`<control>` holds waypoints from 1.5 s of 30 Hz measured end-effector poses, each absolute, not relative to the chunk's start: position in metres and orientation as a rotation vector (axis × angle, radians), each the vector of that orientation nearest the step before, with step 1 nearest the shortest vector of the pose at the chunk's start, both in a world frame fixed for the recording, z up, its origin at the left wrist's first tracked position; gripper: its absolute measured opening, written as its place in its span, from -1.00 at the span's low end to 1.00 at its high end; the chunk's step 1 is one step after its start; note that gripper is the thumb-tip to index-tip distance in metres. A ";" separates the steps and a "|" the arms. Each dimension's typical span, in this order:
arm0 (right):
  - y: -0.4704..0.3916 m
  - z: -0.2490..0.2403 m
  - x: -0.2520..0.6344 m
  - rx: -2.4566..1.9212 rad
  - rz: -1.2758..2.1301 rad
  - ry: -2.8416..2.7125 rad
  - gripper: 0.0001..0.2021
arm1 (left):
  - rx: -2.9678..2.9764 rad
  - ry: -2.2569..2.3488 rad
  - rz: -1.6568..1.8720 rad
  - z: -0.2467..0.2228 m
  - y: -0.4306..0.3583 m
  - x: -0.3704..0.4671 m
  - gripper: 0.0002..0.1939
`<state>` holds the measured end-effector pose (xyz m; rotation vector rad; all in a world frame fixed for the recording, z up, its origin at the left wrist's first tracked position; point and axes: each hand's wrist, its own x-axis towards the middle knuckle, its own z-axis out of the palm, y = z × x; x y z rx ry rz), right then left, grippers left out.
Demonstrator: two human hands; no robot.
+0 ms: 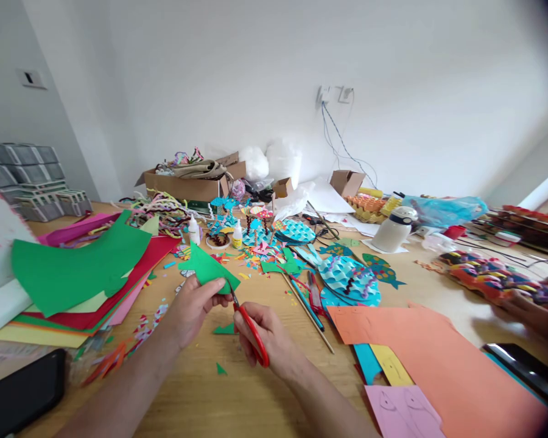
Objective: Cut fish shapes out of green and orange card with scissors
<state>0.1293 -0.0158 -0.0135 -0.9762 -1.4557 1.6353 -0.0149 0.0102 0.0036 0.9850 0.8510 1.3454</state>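
Above the wooden table (187, 401), a green paper piece (207, 264) was held by the left hand (189, 310), its lower part pinched between the thumb, laid on top, and fingers curled underneath. By the right hand (265, 334), the red-handled scissors (254, 334) were gripped, the fingers closed around the handles. The blades were brought to the lower edge of the green paper piece, close to the left fingertips; how widely they were parted could not be told.

Beneath the hands, a green scrap (224, 329) and a smaller green triangle (221, 368) were seen on the tabletop. To the left, a large green sheet (82, 261) was laid over red paper (141, 267) and other coloured sheets, with a black phone (25, 389) placed nearer the wearer. To the right, a thin wooden stick (317, 330) was seen beside blue wavy paper (342, 274), and a large orange sheet (393, 331) was partly overlapped by pink paper (404, 410) marked with drawn lines. At the far right, a painted, bumpy tray (493, 277) was touched by another person's hand (525, 310), whose grip could not be fully made out.
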 end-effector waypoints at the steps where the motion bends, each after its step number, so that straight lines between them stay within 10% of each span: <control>1: -0.016 -0.014 0.130 -0.975 1.633 -1.456 -0.47 | 0.982 0.851 1.347 0.004 0.010 -0.015 -0.89; 45: -0.012 -0.024 0.128 -0.991 1.549 -1.515 -0.56 | 0.915 0.875 1.378 0.002 0.009 -0.013 -0.87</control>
